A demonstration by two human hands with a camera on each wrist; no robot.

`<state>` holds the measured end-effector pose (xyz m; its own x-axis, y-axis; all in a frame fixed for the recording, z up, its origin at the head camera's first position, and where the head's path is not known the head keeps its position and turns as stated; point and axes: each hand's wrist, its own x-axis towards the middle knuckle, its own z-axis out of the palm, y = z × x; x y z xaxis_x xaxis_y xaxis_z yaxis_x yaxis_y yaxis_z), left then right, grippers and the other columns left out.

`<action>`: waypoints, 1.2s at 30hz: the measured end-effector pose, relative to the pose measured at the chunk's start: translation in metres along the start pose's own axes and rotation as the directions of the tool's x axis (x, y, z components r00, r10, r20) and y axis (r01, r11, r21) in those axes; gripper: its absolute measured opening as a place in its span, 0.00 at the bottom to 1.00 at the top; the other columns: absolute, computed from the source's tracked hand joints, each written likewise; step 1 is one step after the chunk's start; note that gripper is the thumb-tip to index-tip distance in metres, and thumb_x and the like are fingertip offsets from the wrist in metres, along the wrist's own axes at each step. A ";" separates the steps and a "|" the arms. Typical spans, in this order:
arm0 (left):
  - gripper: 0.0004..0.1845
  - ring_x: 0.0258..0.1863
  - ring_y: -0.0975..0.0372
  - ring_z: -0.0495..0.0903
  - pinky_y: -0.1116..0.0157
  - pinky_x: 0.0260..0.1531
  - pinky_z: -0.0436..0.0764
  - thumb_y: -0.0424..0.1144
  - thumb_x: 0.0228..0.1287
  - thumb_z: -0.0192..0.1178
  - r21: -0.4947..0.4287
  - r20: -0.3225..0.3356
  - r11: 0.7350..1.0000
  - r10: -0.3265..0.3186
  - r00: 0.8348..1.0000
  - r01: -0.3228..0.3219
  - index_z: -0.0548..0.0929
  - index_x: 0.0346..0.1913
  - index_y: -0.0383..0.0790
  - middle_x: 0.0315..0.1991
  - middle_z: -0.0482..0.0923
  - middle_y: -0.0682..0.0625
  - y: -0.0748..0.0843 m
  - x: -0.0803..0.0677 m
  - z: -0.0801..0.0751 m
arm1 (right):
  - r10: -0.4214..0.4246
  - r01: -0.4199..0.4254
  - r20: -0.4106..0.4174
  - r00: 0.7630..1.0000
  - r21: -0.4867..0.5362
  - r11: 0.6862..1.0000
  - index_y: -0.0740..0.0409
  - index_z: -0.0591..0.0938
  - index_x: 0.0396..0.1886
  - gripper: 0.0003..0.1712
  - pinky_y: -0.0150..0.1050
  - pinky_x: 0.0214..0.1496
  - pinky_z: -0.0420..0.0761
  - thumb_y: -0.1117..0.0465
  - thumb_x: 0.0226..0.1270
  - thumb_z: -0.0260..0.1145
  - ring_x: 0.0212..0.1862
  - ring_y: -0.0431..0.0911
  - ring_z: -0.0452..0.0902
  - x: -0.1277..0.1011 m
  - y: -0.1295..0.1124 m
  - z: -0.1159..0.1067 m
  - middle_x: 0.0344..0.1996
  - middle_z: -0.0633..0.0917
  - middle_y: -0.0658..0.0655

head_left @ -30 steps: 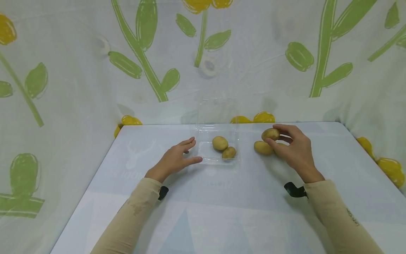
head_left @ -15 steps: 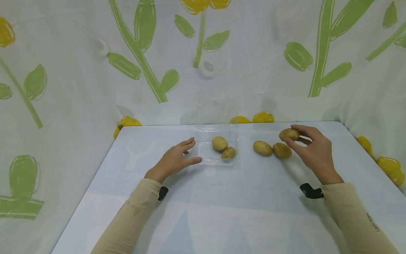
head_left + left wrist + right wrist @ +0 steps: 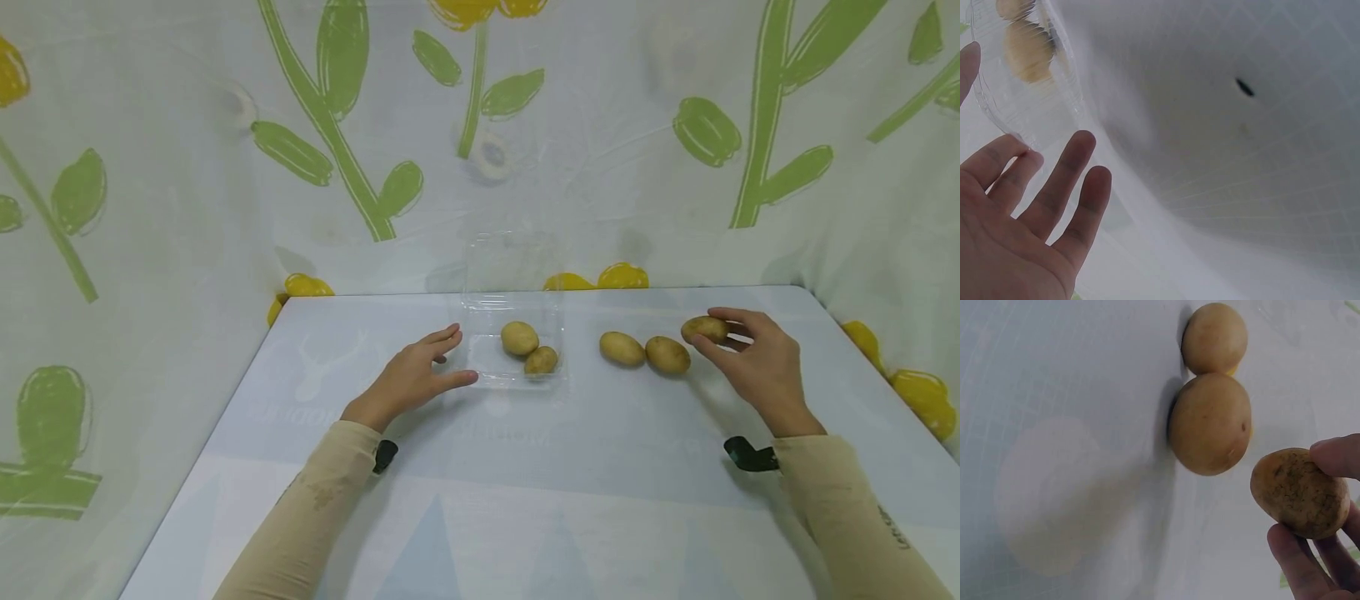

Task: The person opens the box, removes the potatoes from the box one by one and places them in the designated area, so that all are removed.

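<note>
On the counter (image 3: 525,467), two potatoes (image 3: 528,348) lie in the tray (image 3: 480,371). Right of it two more (image 3: 645,352) lie side by side, a fifth potato (image 3: 703,329) just right of them

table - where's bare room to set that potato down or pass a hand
Bare table runs along the near edge between the two sleeves, and left of the left hand. A gap lies between the clear tray and the two loose potatoes. It is crowded where the right hand holds its potato beside those two.
</note>
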<state>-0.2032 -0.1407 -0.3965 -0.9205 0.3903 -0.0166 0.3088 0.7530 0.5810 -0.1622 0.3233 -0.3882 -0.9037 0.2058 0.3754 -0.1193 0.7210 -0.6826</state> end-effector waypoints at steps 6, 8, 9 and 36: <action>0.48 0.60 0.57 0.79 0.51 0.66 0.71 0.63 0.61 0.68 0.005 -0.001 1.000 0.017 1.000 -0.017 0.64 0.78 0.44 0.79 0.56 0.60 0.002 0.000 -0.001 | 0.104 -0.101 0.066 0.992 -0.039 0.994 0.63 0.79 0.65 0.36 0.14 0.41 0.74 0.46 0.63 0.75 0.58 0.60 0.78 -0.001 0.008 -0.004 0.60 0.78 0.63; 0.48 0.60 0.57 0.79 0.51 0.65 0.72 0.63 0.61 0.69 0.011 -0.005 1.000 0.021 1.000 -0.021 0.65 0.77 0.44 0.79 0.56 0.59 0.002 0.000 -0.002 | 0.114 -0.110 0.091 0.989 -0.046 0.993 0.63 0.78 0.65 0.36 0.15 0.39 0.74 0.46 0.64 0.74 0.59 0.62 0.78 0.000 0.009 -0.004 0.61 0.78 0.65; 0.48 0.59 0.56 0.79 0.51 0.65 0.72 0.63 0.61 0.69 0.014 -0.006 1.000 0.023 1.000 -0.023 0.65 0.77 0.44 0.79 0.56 0.59 0.002 0.000 -0.002 | 0.113 -0.109 0.099 0.989 -0.046 0.993 0.63 0.79 0.65 0.36 0.14 0.39 0.73 0.47 0.64 0.74 0.58 0.62 0.78 0.000 0.010 -0.004 0.61 0.78 0.65; 0.48 0.62 0.57 0.78 0.51 0.67 0.70 0.63 0.60 0.69 -0.008 -0.001 1.000 0.007 1.000 -0.007 0.64 0.78 0.45 0.79 0.56 0.61 -0.002 0.000 0.000 | 0.099 -0.045 0.276 0.956 -0.193 0.980 0.64 0.79 0.62 0.29 0.36 0.38 0.77 0.49 0.70 0.70 0.57 0.69 0.77 0.003 0.028 -0.007 0.60 0.77 0.74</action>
<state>-0.2043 -0.1420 -0.3981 -0.9187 0.3948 -0.0120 0.3130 0.7463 0.5874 -0.1650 0.3487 -0.4016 -0.9893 0.0854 0.1184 0.0036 0.8252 -0.5648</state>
